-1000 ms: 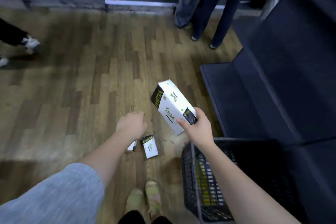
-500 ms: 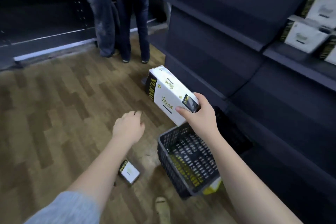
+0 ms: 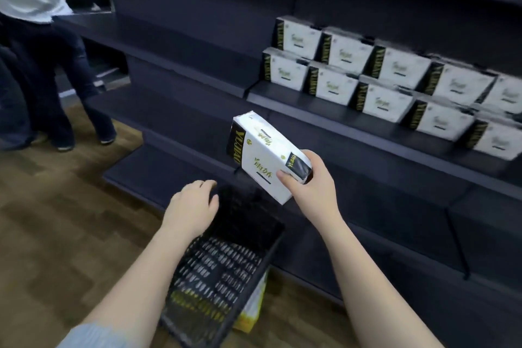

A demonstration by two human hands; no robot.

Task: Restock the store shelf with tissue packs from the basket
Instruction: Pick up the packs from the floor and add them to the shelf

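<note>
Two hands are in view, held apart. Right hand [image 3: 309,183] grips one tissue pack [image 3: 265,157] by its near lower end, thumb on the printed face and fingers curled round the far side. Left hand [image 3: 192,207] holds nothing; its fingers are relaxed and loosely bent, and it hovers over the near left rim of the basket [image 3: 223,263].

Landmark: the stocked shelf [image 3: 324,110], the dark ledge carrying two tiers of matching packs [image 3: 389,79].

- Position of held pack: below and in front of the shelf, toward its left end, and above the basket. It touches nothing but the right hand.
- Long axis: tilted, running from the gripped end up and away to the left, toward the shelf edge.
- Nearer hand: the right hand, already carrying the pack, is closer to the shelf than the left.
- Judgement: the coming move calls for raising the pack up and to the right, and levelling it to match the row. The bare strip of ledge in front of and left of the row looks like the free space.

Difference from the earlier frames: one second ago the view pointed at the floor, with a small pack lying there and no stocked shelf visible. The view has since swung up to the shelf; the grip on the pack is unchanged.

Beyond the shelf's left end, two people stand on the wooden floor [image 3: 56,234].
</note>
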